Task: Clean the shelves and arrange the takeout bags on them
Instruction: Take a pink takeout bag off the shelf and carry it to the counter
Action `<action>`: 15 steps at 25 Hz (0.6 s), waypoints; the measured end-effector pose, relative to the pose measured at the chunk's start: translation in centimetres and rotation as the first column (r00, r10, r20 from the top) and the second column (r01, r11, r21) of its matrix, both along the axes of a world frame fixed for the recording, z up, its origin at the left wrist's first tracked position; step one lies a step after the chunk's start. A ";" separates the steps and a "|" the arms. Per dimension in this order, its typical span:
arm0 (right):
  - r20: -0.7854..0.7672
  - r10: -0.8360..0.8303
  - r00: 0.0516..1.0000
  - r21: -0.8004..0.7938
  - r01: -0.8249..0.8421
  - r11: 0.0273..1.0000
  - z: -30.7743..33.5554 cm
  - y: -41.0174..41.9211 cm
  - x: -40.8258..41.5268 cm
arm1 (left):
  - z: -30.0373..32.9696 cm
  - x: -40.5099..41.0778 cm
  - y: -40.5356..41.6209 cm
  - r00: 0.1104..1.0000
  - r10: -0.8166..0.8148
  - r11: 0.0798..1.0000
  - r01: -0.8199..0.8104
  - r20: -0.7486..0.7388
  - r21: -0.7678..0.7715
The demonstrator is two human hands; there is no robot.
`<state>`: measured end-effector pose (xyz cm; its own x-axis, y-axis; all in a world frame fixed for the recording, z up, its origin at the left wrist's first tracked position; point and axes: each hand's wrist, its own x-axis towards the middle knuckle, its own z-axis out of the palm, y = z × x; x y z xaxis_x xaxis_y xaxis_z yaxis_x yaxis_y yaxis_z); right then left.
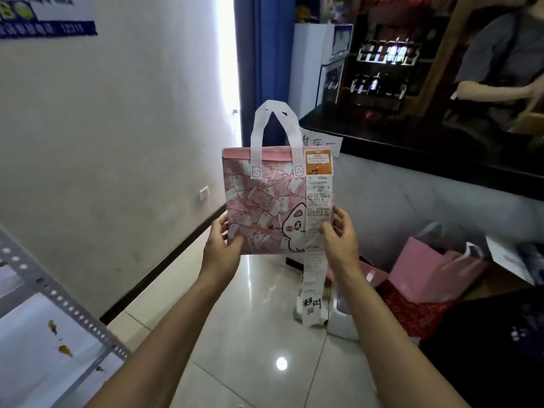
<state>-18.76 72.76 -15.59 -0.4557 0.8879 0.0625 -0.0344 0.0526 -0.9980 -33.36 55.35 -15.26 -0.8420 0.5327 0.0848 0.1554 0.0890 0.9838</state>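
— Two hands hold one pink takeout bag (259, 207) up in the air, above the shiny floor (250, 334).
— How?
— Left hand (222, 245) pinches its bottom left corner. Right hand (338, 234) pinches the right edge and the long receipt (316, 231) hanging there.
— What else?
— More pink bags (424, 269) sit low on the right. A stained shelf (44, 334) is on the left.

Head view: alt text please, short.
Both hands hold up a pink cartoon-print takeout bag by its lower corners, left hand, right hand, a long receipt hanging down its front. A stained metal shelf sits lower left.
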 end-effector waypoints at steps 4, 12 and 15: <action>0.000 -0.066 0.998 0.010 0.066 0.998 0.7 6.5 -2.2 | 0.9 -3.2 7.3 0.997 -0.077 0.997 0.077 -0.010 0.026; -0.022 -0.226 0.974 0.072 0.227 0.971 4.3 18.3 -9.0 | 3.8 -12.5 22.2 0.976 -0.213 0.977 0.214 -0.051 0.020; -0.034 -0.275 0.961 0.105 0.277 0.955 5.2 22.1 -11.4 | 4.5 -15.7 27.0 0.966 -0.253 0.967 0.254 -0.052 0.024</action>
<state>-30.13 94.85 -10.39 -0.1914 0.9666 0.1707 -0.0222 0.1696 -0.9853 -49.04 82.33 -10.72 -0.6742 0.7249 0.1413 0.2163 0.0109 0.9763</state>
